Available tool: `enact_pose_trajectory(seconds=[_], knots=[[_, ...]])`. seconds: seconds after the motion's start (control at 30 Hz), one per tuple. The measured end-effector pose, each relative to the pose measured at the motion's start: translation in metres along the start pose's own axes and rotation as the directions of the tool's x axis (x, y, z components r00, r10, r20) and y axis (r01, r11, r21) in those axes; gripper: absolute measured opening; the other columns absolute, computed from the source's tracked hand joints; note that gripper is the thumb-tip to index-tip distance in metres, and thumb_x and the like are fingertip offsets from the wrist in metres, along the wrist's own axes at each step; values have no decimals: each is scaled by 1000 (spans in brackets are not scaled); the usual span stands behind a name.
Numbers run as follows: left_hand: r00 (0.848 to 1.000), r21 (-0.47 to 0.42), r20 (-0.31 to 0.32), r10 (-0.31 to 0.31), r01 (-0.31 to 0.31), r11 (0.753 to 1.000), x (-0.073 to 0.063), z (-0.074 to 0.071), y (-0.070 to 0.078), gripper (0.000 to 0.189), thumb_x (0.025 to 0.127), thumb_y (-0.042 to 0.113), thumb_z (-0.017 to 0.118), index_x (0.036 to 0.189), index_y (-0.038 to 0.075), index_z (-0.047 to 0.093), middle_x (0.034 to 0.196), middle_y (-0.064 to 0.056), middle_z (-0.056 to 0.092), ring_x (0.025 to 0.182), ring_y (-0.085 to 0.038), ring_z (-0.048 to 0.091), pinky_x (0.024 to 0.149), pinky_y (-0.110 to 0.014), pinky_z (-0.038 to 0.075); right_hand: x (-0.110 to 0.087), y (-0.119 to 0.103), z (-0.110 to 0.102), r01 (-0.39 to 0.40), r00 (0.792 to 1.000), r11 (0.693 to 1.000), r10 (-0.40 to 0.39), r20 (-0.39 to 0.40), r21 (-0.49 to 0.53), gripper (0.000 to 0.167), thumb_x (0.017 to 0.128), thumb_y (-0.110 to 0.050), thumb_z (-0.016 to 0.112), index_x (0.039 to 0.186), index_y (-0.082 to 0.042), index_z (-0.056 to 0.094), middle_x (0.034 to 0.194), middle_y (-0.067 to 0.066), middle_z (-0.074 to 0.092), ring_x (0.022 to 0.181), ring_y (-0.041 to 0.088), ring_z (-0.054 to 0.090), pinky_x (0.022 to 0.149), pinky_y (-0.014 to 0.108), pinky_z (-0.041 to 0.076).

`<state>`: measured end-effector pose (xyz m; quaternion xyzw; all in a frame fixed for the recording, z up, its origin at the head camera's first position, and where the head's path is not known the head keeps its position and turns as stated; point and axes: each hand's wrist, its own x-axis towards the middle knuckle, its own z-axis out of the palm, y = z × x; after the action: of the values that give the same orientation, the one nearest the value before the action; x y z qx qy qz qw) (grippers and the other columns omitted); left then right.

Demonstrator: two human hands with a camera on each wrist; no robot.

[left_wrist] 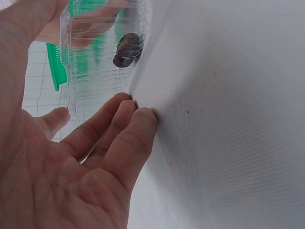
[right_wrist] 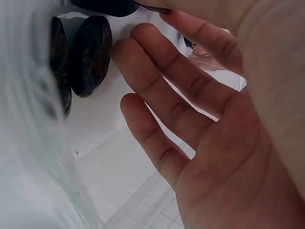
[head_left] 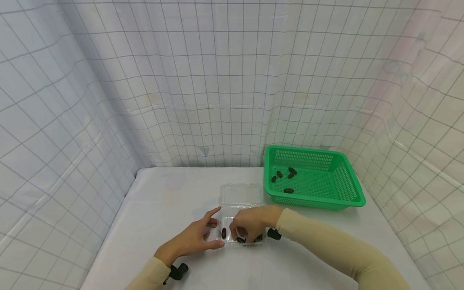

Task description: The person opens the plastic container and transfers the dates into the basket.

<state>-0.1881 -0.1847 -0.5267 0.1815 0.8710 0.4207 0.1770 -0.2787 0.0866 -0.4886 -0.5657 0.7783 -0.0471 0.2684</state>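
Resting at the left side of a clear plastic box (head_left: 225,220) on the tabletop (head_left: 174,201), the left hand (head_left: 192,239) is holding its fingers spread apart. Inside the box, the right hand (head_left: 250,222) is bending over dark oblong pieces (head_left: 223,233); whether its fingers are pinching one, I cannot tell. More pieces are lying in the green basket (head_left: 319,185). They are looking light, firm and slightly slick, probably suiting a pinch across the middle; the thin box is likely flexing easily, favouring its rim.
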Motion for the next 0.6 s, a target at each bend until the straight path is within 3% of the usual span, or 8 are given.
enact_pose_trajectory(seconds=[0.23,0.6], knots=[[1000,-1,5,3,-3,1000,1,1,-2,113,104,49,90,188,21,20,165,-18,66,155,-38,65,121,-55,62,1,2,3,-14,998,1000,13,-64,-8,21,98,-5,88,112,-18,79,94,-9,75,81,-3,60,75,9,50],[1000,11,3,-11,11,1000,1,0,-2,113,104,48,90,188,22,20,166,-18,66,155,-37,66,122,-56,62,4,1,4,9,999,999,-8,-48,33,17,100,-9,91,109,-17,80,93,-12,74,83,-3,62,77,9,52]])
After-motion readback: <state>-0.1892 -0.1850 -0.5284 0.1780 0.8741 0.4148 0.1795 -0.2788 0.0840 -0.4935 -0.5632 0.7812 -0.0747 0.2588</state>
